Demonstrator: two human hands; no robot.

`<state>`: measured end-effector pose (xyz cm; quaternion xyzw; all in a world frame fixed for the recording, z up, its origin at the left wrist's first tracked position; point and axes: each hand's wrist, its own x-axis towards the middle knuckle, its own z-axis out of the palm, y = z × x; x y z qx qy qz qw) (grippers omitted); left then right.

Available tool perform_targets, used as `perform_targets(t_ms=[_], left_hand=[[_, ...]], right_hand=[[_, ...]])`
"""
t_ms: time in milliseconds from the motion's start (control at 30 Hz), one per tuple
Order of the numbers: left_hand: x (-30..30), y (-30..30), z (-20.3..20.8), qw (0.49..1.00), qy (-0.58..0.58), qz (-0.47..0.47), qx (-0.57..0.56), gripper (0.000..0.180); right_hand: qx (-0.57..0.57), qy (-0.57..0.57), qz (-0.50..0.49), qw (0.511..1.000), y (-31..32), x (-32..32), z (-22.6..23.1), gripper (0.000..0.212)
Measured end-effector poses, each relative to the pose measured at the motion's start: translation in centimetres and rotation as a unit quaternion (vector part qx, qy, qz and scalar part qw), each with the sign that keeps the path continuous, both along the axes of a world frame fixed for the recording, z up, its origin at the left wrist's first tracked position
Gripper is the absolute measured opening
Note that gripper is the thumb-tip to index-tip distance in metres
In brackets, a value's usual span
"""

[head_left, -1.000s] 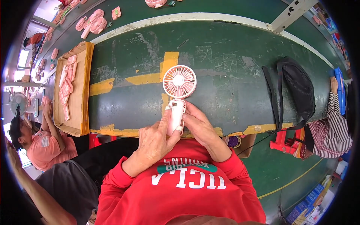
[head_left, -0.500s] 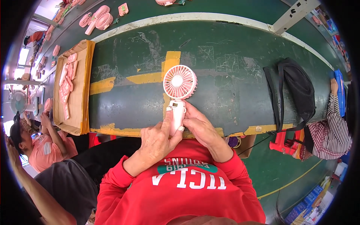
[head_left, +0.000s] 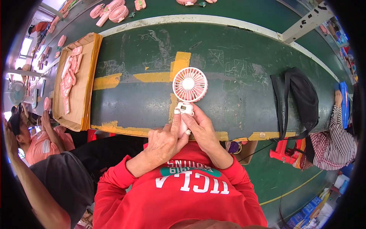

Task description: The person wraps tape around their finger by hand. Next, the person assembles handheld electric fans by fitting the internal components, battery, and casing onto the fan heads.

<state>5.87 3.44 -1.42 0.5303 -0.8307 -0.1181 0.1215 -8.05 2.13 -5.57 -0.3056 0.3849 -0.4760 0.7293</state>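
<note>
Between both my hands I hold a pink handheld fan [head_left: 190,84], its round white-fronted grille pointing away from me and its handle toward my body. A small dark display shows at the top of the handle. My left hand [head_left: 164,142] is closed about the handle's left side, with the index finger stretched up along it. My right hand [head_left: 202,131] wraps the right side, its thumb lying across the handle's front below the display. Much of the lower handle is hidden by my fingers. The fan is held over the front edge of the green workbench [head_left: 133,103].
On the left stands a cardboard tray [head_left: 85,87] with several pink plastic parts [head_left: 68,81]. A black mesh bag [head_left: 299,103] lies at the right. Pink fans [head_left: 118,13] rest beyond the pale rail. Co-workers sit on both sides, near a red stool [head_left: 282,150].
The fan and both hands have shifted slightly right in the picture. My right thumb has come up onto the front of the handle, below the display.
</note>
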Motion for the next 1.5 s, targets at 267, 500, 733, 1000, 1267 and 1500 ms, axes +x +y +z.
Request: perform_targets(t_ms=[267,500,733,1000,1267,1500], left_hand=[[0.8,-0.2,-1.0,0.98,0.152,0.066,0.106,0.047],[1.6,-2.2,-1.3,0.775,0.382,0.07,0.499,0.03],[0.8,-1.2,-0.3,0.907,0.303,0.011,0.291,0.031],[0.5,-0.7,-0.5,0.928,0.308,-0.009,0.209,0.029],[0.7,-0.9,0.3,0.944,0.262,-0.019,0.199,0.031],[0.3,-0.6,-0.8,0.935,0.285,-0.034,0.209,0.038]], right_hand=[[0.027,-0.06,-0.021,0.998,0.2,-0.4,-0.6,0.039],[0.018,-0.124,-0.047,0.991,0.4,-0.4,0.4,0.044],[0.047,-0.083,-0.059,0.994,0.9,-0.3,1.5,0.046],[0.039,-0.106,-0.077,0.991,1.3,-0.3,1.7,0.039],[0.049,-0.075,-0.073,0.993,1.3,-0.2,2.2,0.036],[0.032,-0.085,-0.081,0.993,1.4,-0.3,2.3,0.034]])
